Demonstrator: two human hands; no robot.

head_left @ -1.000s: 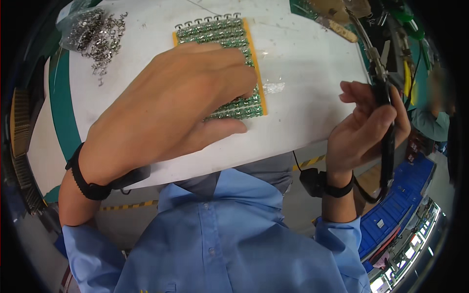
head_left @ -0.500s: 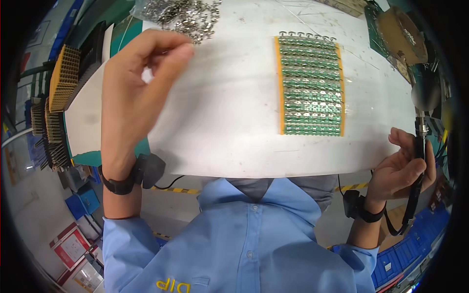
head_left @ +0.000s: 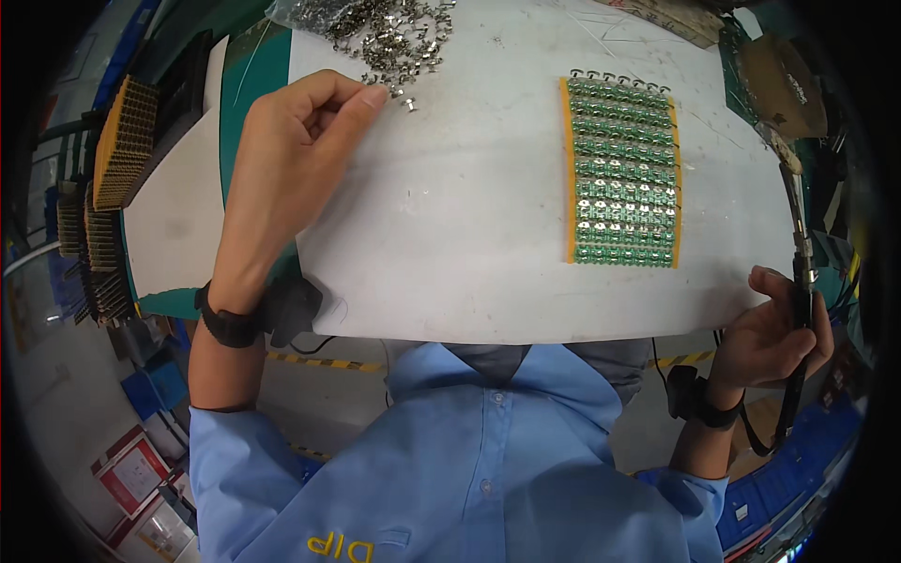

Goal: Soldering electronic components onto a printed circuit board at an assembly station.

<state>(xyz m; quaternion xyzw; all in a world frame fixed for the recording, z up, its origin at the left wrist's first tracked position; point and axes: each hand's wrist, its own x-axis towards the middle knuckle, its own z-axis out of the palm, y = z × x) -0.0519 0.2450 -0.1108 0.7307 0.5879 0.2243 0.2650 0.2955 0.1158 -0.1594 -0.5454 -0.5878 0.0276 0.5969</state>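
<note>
My left hand [head_left: 298, 155] is closed in a pinch, thumb against forefinger, at the near edge of a pile of small shiny metal parts [head_left: 399, 42]. Whether a part sits between the fingertips is hidden. A green circuit board panel [head_left: 621, 174] with yellow-orange side strips lies flat on the white work surface, rows of metal pieces across it and a row of metal clips along its far edge. At the right, my right hand [head_left: 774, 333] wraps round the black handle of a soldering iron [head_left: 802, 249], whose metal shaft points away from me.
A brown block [head_left: 784, 84] stands at the far right, beside the iron's tip. Orange-edged stacked boards [head_left: 127, 141] stand at the left by a pale sheet [head_left: 178, 206]. A clear plastic bag [head_left: 314, 14] lies by the metal parts. Blue bins [head_left: 784, 497] are low right.
The view has shifted, so the panel and metal parts appear farther right. My left hand's fingers have drawn closer together at the pile. The soldering iron's shaft shows more clearly, still in my right hand.
</note>
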